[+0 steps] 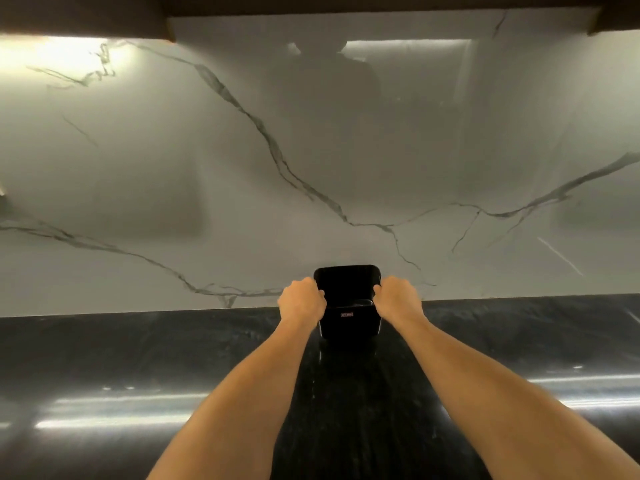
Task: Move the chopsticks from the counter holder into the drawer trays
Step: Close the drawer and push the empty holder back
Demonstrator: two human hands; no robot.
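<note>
A black square holder [349, 322] with a small label on its front stands on the dark counter [138, 358] against the marble wall. Its inside looks dark; no chopsticks show in it. My left hand [302, 301] grips the holder's left rim with curled fingers. My right hand [398, 298] grips its right rim the same way. Both forearms stretch forward over the counter. No drawer or tray is in view.
A white marble backsplash [242, 168] with grey veins rises behind the counter. A dark cabinet underside [83, 15] runs along the top, with a bright light strip at the upper left. The glossy counter reflects light bands on both sides.
</note>
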